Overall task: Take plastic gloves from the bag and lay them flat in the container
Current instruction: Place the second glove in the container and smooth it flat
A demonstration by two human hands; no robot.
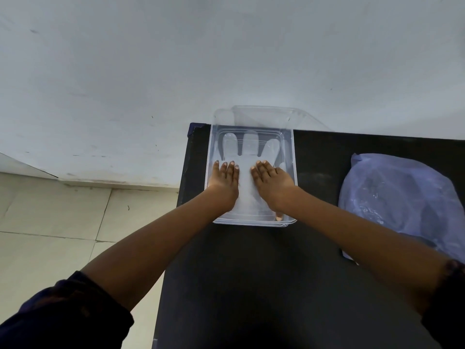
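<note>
A clear plastic container stands at the far left part of a black table. A translucent plastic glove lies flat on its floor, fingers pointing away from me. Both my hands press palm-down on the glove's palm area: my left hand on its left side, my right hand on its right. Neither hand grips anything; the fingers lie flat and slightly apart. At the right of the table rests the bluish plastic bag, holding more gloves, apart from both hands.
The container's clear lid stands behind it against the white wall. The black table ends just left of the container; a tiled floor lies beyond that edge. Bare tabletop lies between container and bag.
</note>
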